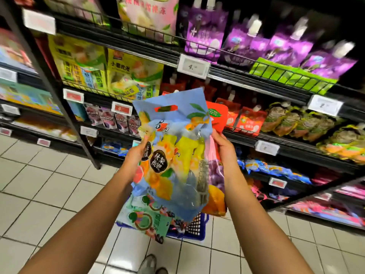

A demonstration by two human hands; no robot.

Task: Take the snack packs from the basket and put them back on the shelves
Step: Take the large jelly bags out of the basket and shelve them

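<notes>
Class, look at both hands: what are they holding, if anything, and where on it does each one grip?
A large blue snack pack: left hand holds its left edge, right hand its right edge, both near mid-height.

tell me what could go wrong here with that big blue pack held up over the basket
1. The blue pack is held only at its side edges by the left hand and right hand; a slack grip could drop it.
2. It hides most of the blue basket below, so the green pack could get knocked out.
</notes>
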